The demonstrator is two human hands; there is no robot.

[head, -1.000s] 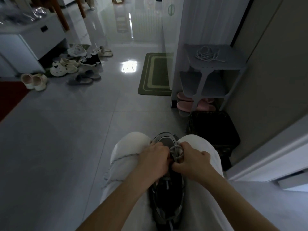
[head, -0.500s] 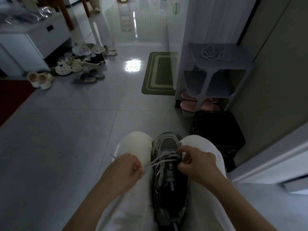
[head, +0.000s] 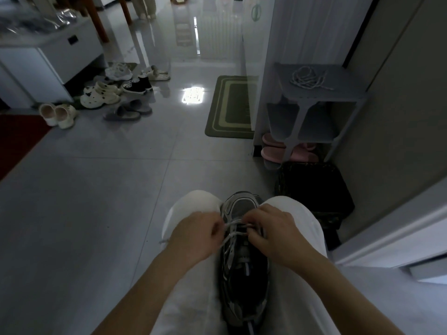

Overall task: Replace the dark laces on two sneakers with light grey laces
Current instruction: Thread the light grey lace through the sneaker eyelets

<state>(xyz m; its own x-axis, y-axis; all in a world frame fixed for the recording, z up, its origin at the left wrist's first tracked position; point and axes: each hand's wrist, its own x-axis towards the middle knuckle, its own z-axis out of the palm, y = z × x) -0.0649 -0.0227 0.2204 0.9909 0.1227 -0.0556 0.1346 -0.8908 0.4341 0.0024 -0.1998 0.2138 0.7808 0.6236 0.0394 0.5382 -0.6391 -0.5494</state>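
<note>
Lacing under way, first shoe. Dark grey and black mesh sneaker [head: 244, 281] lies wedged between the knees of the white trousers [head: 193, 204], toe pointing away, directly beneath and between both hands.

Left hand [head: 193, 235]: fingers curled, pinching strands of the light grey lace [head: 231, 236] at its fingertips, on the shoe's left edge. Right hand [head: 268, 233]: fingers curled down onto the same lace at the eyelets nearest the toe; reads as a pinch, though the fingertips are partly hidden.

Progress (judgement): no dark lace shows on this sneaker, so removal looks done. Pale crossings show only in the rows between the two hands; rows back toward the wrists look unthreaded, but the light is too dim to be sure. Most of the threading on this shoe remains. Second sneaker not in view, so its state is unknown. A coil of pale speckled cord [head: 307, 78] lies far ahead of the right hand on a grey plastic shoe rack [head: 343, 93], probably the lace for shoe two.

Room: glossy pale grey floor tiles [head: 96, 189]. Green striped mat [head: 229, 107] well ahead of the hands. Pink slippers [head: 273, 151] under the rack. Black bag [head: 314, 187] just beyond the right hand. Loose scatter of shoes [head: 106, 93] far ahead-left of the left hand.
</note>
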